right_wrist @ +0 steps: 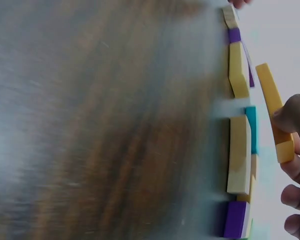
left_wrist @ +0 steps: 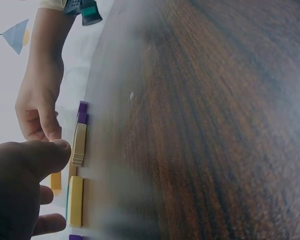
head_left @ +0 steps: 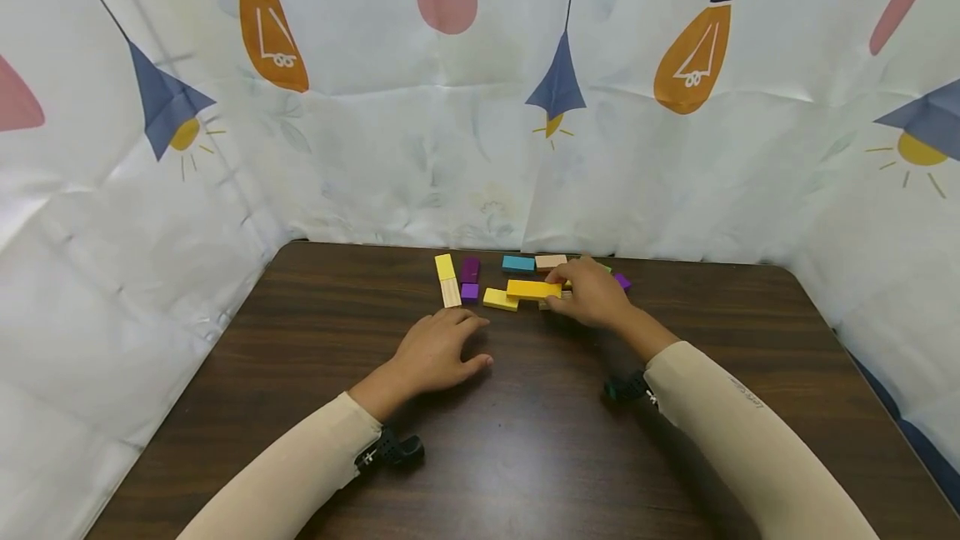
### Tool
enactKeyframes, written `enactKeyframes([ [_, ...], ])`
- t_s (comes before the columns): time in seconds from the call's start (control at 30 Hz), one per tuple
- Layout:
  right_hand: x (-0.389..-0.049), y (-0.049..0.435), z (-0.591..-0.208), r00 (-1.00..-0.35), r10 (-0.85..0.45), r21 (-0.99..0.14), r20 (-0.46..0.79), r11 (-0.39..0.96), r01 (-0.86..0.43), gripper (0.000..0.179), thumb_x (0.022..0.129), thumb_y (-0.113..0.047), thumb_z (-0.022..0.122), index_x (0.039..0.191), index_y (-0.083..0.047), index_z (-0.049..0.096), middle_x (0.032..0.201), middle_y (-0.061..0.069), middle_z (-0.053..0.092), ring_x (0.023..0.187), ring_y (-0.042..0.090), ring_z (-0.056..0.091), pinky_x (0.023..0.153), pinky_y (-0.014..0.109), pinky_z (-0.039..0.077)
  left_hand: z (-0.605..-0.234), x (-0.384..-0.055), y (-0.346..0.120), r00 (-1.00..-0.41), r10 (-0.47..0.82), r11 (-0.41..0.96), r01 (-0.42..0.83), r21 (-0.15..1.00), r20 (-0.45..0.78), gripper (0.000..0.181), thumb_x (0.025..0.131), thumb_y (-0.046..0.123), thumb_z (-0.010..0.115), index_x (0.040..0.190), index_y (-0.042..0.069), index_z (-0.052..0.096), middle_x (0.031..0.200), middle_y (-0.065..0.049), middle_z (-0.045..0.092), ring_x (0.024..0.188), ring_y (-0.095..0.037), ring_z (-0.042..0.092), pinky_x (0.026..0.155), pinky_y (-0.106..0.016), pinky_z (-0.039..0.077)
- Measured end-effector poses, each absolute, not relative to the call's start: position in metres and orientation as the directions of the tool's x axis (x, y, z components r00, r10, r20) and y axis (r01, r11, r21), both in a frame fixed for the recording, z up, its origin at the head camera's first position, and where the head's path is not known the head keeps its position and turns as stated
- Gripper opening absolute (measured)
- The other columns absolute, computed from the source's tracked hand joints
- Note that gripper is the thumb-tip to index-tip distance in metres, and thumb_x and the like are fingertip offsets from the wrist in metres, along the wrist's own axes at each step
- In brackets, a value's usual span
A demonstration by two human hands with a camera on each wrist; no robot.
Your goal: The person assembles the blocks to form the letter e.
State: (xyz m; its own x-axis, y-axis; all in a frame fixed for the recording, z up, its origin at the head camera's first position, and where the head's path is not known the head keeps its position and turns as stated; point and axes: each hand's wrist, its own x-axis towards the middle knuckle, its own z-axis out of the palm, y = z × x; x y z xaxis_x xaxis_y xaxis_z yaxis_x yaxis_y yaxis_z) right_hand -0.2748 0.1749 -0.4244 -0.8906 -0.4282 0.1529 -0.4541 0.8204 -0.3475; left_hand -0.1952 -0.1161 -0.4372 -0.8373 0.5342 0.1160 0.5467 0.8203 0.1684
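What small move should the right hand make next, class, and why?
Probably lower the orange block gently: the right hand pinches it above the table, with a gap between it and the yellow block, so letting go now would likely drop it.

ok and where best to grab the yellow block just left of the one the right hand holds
Probably pinch the yellow block mid-length across its long sides, from the near side: it lies flat, elongated, with bare table before it, while the orange block in the right hand partly hides its right end.
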Motion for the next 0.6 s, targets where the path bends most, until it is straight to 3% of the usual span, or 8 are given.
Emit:
enactKeyframes([
  [0.6,-0.226,0.179,-0.436,-0.827,-0.52,-0.343,0.215,0.752,-0.562,0.03,0.084,-0.032,0.083,0.107,-0.014,0.075,0.101,-0.002,0.068,0.101,0.023,0.06,0.092,0.044,0.049,-0.433,-0.194,-0.116,-0.808,0.563,0.787,0.588,0.184,0.174,0.055,0.094,0.046,0.071,0.139,0.016,0.063,0.135,-0.005,0.063,0.126,-0.026,0.058,0.102,-0.046,0.048],
])
